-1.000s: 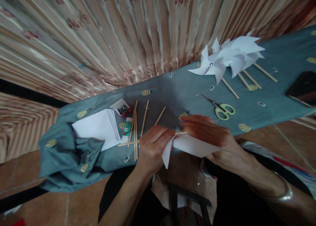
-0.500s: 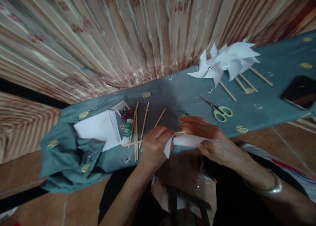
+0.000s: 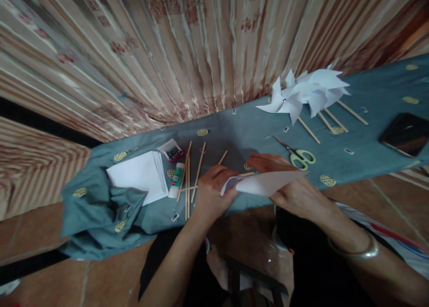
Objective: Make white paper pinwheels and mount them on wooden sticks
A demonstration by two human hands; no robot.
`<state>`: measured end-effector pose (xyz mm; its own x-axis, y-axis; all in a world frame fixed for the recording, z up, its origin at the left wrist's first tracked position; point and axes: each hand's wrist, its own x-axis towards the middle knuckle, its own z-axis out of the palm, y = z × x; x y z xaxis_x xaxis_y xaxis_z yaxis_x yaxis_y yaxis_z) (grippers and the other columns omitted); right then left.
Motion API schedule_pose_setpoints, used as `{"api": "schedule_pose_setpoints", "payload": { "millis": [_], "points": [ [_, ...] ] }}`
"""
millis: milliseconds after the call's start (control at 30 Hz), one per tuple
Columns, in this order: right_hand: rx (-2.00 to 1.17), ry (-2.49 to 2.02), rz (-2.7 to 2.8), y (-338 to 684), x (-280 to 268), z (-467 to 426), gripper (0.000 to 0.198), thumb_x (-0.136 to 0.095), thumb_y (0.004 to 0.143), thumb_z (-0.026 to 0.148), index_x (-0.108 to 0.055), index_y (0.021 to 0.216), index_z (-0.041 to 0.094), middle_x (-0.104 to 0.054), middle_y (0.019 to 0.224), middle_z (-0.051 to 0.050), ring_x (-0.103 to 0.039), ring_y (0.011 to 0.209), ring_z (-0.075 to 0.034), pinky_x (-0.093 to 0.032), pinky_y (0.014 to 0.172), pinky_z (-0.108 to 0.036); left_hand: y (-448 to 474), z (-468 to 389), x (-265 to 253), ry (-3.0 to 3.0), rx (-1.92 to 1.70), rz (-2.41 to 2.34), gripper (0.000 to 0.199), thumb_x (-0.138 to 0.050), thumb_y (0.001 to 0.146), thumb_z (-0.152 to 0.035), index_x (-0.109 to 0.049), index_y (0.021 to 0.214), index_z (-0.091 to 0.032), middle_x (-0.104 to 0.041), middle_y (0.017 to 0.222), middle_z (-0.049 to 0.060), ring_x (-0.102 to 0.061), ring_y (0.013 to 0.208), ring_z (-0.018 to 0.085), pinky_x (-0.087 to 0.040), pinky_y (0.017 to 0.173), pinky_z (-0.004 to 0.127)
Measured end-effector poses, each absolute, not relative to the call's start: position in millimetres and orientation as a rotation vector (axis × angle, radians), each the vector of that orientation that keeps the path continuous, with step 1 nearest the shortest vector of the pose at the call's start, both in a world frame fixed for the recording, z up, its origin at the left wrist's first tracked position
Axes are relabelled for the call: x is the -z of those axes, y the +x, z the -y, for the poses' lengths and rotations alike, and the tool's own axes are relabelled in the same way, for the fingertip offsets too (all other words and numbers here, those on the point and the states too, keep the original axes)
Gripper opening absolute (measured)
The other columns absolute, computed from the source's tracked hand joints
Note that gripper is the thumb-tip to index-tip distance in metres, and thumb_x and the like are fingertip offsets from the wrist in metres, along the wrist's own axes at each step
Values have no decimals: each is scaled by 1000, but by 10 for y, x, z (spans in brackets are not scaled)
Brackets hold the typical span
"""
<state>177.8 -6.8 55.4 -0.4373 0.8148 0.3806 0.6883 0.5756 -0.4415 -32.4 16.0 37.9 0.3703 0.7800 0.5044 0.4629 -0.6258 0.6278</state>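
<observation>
A folded piece of white paper (image 3: 264, 183) is held between my hands over the front edge of the table. My left hand (image 3: 214, 191) is closed on its left end, where the paper curls. Behind and under the right part lies my right hand (image 3: 295, 195), its fingers stretched along the far side and the thumb below; the paper hides part of this grip. A short length of wooden stick (image 3: 246, 174) shows just beyond the paper between the hands. Several loose wooden sticks (image 3: 201, 164) lie left of my left hand, beside a glue stick (image 3: 176, 180).
Scissors (image 3: 300, 158) with green handles lie beyond my right hand. Several paper pinwheels (image 3: 311, 92) on sticks rest at the back right, near a dark phone (image 3: 405, 133). To the left are a stack of white paper (image 3: 137, 175) and a small box of pins (image 3: 172, 151).
The paper has turned in my hands, and its right flap now stands up across my right hand. The whole view has shifted slightly.
</observation>
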Motion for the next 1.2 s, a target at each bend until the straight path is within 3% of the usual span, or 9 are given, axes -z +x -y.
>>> {"api": "schedule_pose_setpoints", "payload": {
  "millis": [167,300,433,567,667,767,867,1000,1200],
  "points": [
    [-312,-1247,2183,1786,-617,34,39,-56,93,36,-59,127,19,-68,125,-13,-58,126,-29,-48,105,-47,-292,-180,-384,1721,-1065,-1195,5,-73,75,-26,-74,76,-21,-73,77,5,-68,71,18,-55,68,29],
    [-339,-1327,2050,1860,-672,3,54,-65,87,43,-54,136,24,-61,137,-10,-54,130,-30,-44,109,-51,-240,-229,-378,1172,-1117,-1305,21,-85,60,-30,-72,70,-16,-70,64,4,-67,62,20,-54,61,30],
    [-496,-1410,1830,1961,-654,-22,57,-67,85,45,-54,138,28,-61,138,-8,-57,127,-30,-44,109,-50,-215,-283,-406,770,-1276,-1231,31,-90,52,-27,-72,73,-13,-73,72,8,-69,68,21,-56,69,33],
    [-740,-1403,1609,1964,-559,-56,55,-69,82,49,-59,131,28,-64,134,-8,-60,121,-29,-46,107,-50,-215,-330,-472,619,-1354,-1077,38,-92,50,-26,-73,80,-13,-76,81,8,-71,78,22,-57,74,32],
    [-969,-1316,1510,1855,-499,-82,55,-71,80,50,-61,129,27,-66,131,-8,-63,116,-27,-50,101,-44,-191,-369,-514,563,-1377,-971,37,-90,51,-32,-72,78,-14,-75,79,5,-69,71,17,-55,65,27],
    [-1138,-1277,1501,1692,-460,-89,50,-71,79,52,-65,120,23,-73,108,-7,-68,101,-24,-55,89,-36,-151,-393,-565,517,-1364,-930,39,-90,51,-37,-71,74,-13,-73,73,3,-64,62,13,-49,54,23],
    [-1262,-1285,1575,1520,-402,-58,39,-69,79,53,-72,98,20,-72,82,-4,-67,79,-20,-55,74,-31,-124,-397,-631,447,-1366,-916,42,-91,48,-35,-69,75,-13,-72,73,2,-63,63,13,-47,57,24],
    [-1426,-1269,1560,1319,-289,9,40,-70,77,51,-72,102,19,-75,97,-8,-67,81,-21,-55,76,-35,-124,-399,-664,373,-1362,-881,44,-90,48,-34,-67,80,-14,-70,76,0,-63,67,13,-46,60,25],
    [-1582,-1130,1478,1117,-191,17,35,-69,79,51,-71,91,19,-74,87,-6,-69,84,-21,-54,80,-34,-125,-420,-597,276,-1325,-817,42,-88,53,-30,-64,84,-15,-68,78,-1,-61,67,11,-43,58,22]
  ]
}}
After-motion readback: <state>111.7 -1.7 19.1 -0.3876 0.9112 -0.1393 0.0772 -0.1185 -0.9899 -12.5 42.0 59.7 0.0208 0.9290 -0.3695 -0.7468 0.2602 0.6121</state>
